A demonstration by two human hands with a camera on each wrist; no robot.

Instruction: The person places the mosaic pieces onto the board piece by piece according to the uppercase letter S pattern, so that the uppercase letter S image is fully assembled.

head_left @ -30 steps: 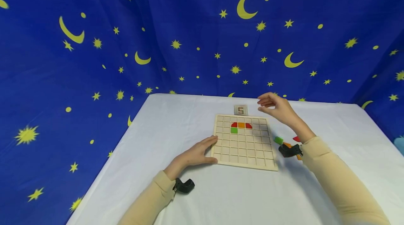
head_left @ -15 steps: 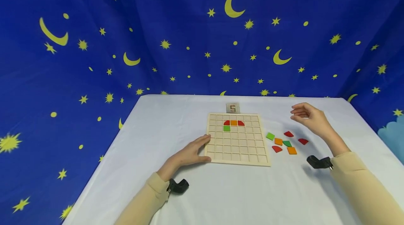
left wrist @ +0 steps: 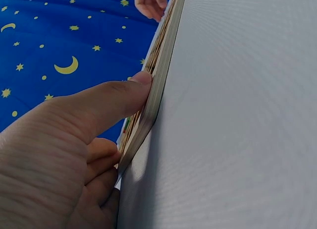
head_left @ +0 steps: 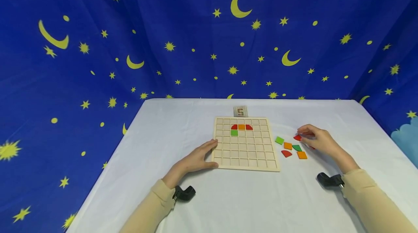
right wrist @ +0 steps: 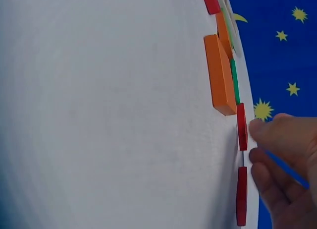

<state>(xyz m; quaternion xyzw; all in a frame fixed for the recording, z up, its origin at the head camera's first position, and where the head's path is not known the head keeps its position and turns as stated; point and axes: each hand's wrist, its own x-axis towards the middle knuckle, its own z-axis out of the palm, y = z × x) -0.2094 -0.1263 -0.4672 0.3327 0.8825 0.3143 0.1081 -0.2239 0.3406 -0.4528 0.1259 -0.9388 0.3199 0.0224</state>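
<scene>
My left hand (head_left: 197, 158) rests at the left side of a wooden grid board (head_left: 248, 153), thumb and fingers spread along its edge. In the left wrist view, the thumb (left wrist: 119, 96) touches the board's rim. Red quarter-circle tiles, an orange square (head_left: 241, 127) and a green square (head_left: 234, 133) sit in the grid's upper cells. Right of the board, my right hand (head_left: 320, 141) reaches down over a red quarter-circle tile (head_left: 297, 137), thumb and forefinger apart around it. In the right wrist view, the fingertips stand just above the red tile (right wrist: 241, 127). Another red tile is partly hidden beneath the hand.
Loose on the white tablecloth lie a light green square (head_left: 279, 140), orange squares (head_left: 302, 155), a green quarter-circle (head_left: 296, 148) and a red one (head_left: 286, 154). A small pattern card (head_left: 240, 111) lies behind the board. A blue starry curtain (head_left: 196, 26) hangs behind.
My right hand has moved right from beyond the board, then down to the loose tiles. The left hand stays at the board's edge. The head view has shifted slightly.
</scene>
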